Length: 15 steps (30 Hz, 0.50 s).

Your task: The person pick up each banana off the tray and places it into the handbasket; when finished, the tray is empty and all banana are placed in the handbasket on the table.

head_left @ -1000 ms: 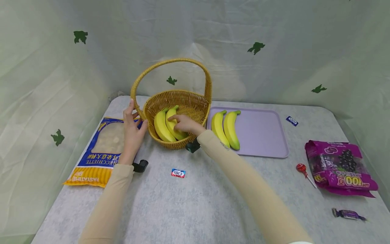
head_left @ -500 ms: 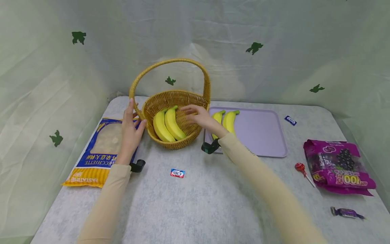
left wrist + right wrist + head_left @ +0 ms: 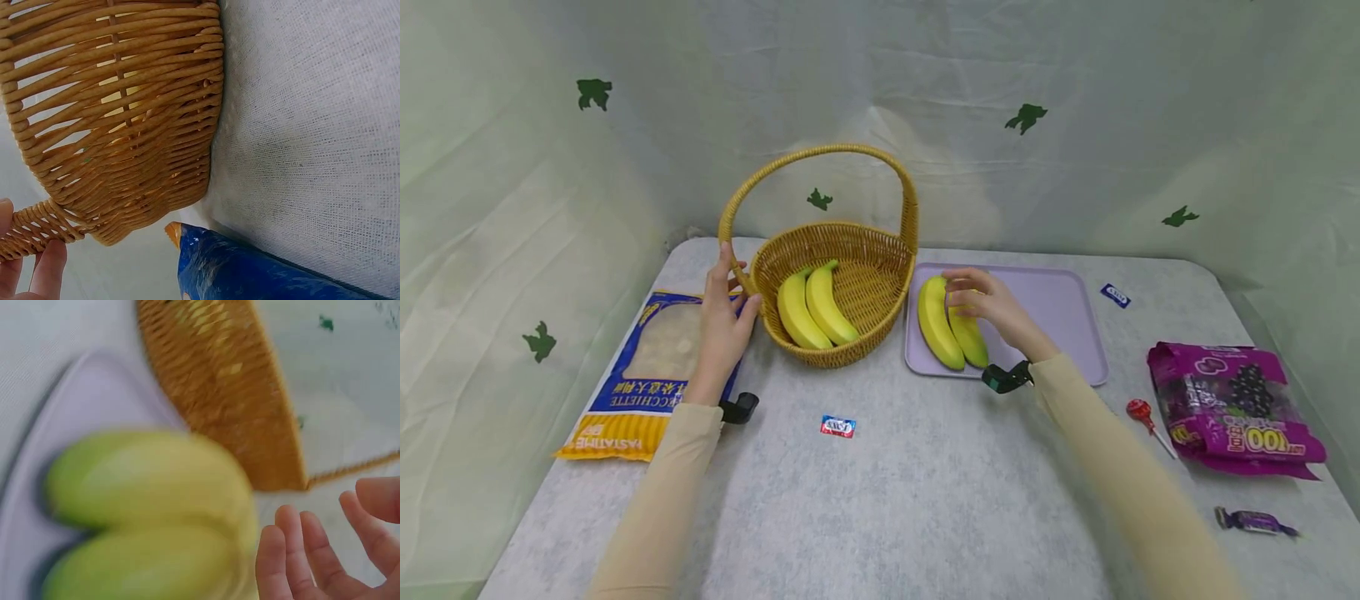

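My left hand (image 3: 722, 333) grips the lower left end of the handle on a wicker basket (image 3: 877, 287). In the left wrist view its fingers (image 3: 50, 269) lie on both sides of that woven handle. Two bananas (image 3: 799, 310) rest side by side inside the basket. To the right, my right hand (image 3: 996, 308) hovers over a lilac tray (image 3: 1052, 333), its fingers spread and nothing between them. Beneath it lie two more bananas (image 3: 937, 325), the right one partly hidden by the hand. They look large and blurred in the right wrist view.
A blue and yellow pasta bag (image 3: 632, 392) lies left of the basket. A red and blue wrapped candy (image 3: 838, 426) is in front. At the right are a dark blue candy (image 3: 1116, 295), a lollipop (image 3: 1141, 412), a purple candy bag (image 3: 1236, 408) and a purple wrapped candy (image 3: 1255, 522).
My right hand has left the bananas in the basket and moved right, over the bananas on the tray. The left hand stays on the basket's handle.
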Each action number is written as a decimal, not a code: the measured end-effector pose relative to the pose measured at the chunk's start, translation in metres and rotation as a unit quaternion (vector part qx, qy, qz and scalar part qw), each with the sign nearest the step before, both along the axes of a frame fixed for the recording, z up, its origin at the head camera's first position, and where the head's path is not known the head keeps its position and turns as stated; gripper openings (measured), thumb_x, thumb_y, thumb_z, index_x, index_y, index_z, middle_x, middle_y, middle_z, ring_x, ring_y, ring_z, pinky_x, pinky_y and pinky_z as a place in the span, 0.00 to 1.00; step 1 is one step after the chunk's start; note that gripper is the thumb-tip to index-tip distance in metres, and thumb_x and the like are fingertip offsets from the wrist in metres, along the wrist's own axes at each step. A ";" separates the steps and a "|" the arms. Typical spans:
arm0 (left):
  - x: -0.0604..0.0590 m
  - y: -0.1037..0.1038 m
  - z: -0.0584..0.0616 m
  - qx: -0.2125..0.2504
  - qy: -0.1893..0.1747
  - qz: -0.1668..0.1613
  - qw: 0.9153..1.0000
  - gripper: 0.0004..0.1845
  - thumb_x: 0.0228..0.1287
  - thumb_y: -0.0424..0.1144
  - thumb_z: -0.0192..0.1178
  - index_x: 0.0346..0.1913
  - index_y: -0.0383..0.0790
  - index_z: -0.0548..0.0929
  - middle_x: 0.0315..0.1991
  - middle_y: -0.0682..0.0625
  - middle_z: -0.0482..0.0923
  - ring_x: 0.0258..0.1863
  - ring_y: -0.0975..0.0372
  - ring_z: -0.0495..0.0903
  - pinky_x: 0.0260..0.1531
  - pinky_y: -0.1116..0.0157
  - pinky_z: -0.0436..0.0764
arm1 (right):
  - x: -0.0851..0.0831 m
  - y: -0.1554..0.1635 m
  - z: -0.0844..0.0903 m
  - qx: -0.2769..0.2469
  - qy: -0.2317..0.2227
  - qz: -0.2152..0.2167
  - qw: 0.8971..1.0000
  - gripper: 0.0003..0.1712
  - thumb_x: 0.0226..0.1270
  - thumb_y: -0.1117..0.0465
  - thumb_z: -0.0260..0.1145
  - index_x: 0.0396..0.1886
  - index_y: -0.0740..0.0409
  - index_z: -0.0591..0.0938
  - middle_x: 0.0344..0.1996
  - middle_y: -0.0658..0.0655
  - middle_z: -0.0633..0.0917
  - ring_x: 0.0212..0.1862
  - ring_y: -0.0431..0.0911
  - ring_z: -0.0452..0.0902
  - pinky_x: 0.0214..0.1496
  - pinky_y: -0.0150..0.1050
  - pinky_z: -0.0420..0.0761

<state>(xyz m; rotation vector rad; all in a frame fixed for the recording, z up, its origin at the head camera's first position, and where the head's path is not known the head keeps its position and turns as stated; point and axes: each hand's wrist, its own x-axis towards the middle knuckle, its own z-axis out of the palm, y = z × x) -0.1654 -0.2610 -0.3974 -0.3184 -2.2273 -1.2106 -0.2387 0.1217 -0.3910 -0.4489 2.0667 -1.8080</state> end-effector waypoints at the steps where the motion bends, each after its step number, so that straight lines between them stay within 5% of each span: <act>1: 0.000 0.000 0.000 0.000 0.000 -0.001 1.000 0.46 0.66 0.21 0.53 0.76 0.64 0.48 0.62 0.33 0.60 0.56 0.39 0.68 0.53 0.39 0.71 | 0.000 0.006 -0.004 0.005 0.000 -0.007 1.000 0.26 0.69 0.66 0.54 0.66 0.69 0.67 0.58 0.72 0.71 0.53 0.61 0.72 0.57 0.52 0.75; 9: -0.001 0.001 0.000 0.005 0.002 -0.003 1.000 0.47 0.65 0.20 0.53 0.75 0.68 0.49 0.63 0.34 0.59 0.57 0.38 0.67 0.53 0.38 0.70 | 0.003 0.043 -0.025 0.028 -0.006 -0.041 0.999 0.27 0.69 0.67 0.54 0.67 0.68 0.66 0.59 0.71 0.71 0.53 0.58 0.73 0.57 0.54 0.74; 15: 0.000 0.002 0.000 0.010 -0.005 0.001 1.000 0.46 0.66 0.21 0.53 0.75 0.66 0.49 0.63 0.33 0.59 0.58 0.40 0.67 0.54 0.39 0.70 | 0.007 0.059 -0.031 0.057 -0.010 -0.041 0.997 0.30 0.70 0.65 0.54 0.70 0.65 0.63 0.62 0.71 0.69 0.53 0.55 0.74 0.54 0.46 0.78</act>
